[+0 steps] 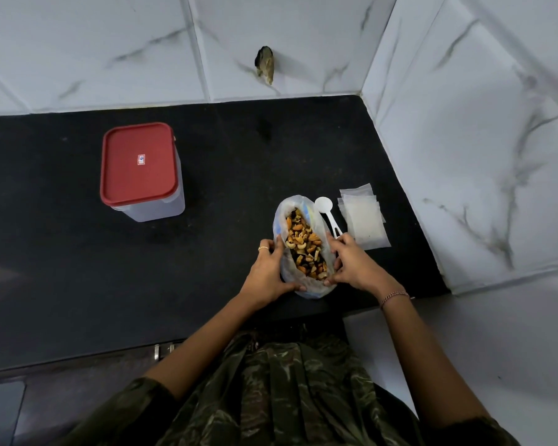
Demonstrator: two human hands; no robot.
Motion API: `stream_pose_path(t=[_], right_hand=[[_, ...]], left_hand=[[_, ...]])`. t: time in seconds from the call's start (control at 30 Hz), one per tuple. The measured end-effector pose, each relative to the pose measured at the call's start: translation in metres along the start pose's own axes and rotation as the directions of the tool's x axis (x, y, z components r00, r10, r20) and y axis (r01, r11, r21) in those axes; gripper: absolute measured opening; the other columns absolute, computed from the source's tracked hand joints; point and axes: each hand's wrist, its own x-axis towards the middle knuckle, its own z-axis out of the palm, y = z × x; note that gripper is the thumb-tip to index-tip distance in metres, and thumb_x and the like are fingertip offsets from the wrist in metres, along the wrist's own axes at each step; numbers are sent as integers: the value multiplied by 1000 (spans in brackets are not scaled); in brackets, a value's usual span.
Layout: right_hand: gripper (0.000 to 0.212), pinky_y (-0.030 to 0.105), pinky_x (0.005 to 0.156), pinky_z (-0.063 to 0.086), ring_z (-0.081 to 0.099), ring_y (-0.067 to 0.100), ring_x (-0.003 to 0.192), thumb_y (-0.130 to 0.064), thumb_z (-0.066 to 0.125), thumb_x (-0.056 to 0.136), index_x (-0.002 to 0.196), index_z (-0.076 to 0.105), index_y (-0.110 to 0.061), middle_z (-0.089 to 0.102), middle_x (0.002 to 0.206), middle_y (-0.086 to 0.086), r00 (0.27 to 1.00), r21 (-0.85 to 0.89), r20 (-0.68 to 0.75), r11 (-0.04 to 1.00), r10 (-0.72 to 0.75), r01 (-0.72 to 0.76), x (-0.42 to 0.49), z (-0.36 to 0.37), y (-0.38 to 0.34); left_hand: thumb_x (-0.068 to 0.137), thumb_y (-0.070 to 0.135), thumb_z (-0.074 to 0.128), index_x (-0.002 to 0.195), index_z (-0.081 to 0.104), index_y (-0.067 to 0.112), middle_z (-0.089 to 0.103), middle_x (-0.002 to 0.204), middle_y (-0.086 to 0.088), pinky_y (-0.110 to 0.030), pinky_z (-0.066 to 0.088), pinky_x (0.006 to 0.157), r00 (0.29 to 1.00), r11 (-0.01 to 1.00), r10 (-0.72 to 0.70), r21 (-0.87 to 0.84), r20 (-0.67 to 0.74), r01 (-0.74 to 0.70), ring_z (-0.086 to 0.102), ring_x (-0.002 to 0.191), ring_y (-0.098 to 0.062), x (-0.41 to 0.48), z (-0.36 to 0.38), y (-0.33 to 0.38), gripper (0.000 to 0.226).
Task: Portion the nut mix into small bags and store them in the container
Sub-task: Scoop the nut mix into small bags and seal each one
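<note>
A clear plastic bag [282, 217] of nut mix [305, 244] stands open on the black counter [223, 175], near its front right. My left hand [268, 272] grips the bag's left side and my right hand [351, 262] grips its right side, holding the mouth spread. A white plastic spoon [326, 210] lies just right of the bag. A small stack of empty clear zip bags [363, 217] lies beside the spoon. The container [142, 170], translucent with a red lid on it, stands at the back left.
White marble-look tiled walls close the counter at the back and on the right [464, 156]. A chipped hole [264, 64] shows in the back wall. The counter's front edge runs just below my hands.
</note>
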Motion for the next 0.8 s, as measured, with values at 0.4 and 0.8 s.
stream_pose_path(t=[0.4,0.8], right_hand=[[94,34,98,47,47,7,95,-14,76,76,150,18,-18,32,114,-6,998,-26,-57,1000,-12,11,-11,-13,-6],[39,37,94,44,57,34,103,-15,69,84,121,61,-4,53,116,20,753,105,-634,984,176,-142,10,-70,35]], left_hand=[[60,67,75,148,25,23,31,135,-5,-37,41,98,997,944,-27,326,-77,51,29,124,-21,-1,-15,14,110],[92,23,62,127,51,6,59,115,-6,-31,48,94,991,885,-88,-464,-99,32,58,109,-19,42,0,132,40]])
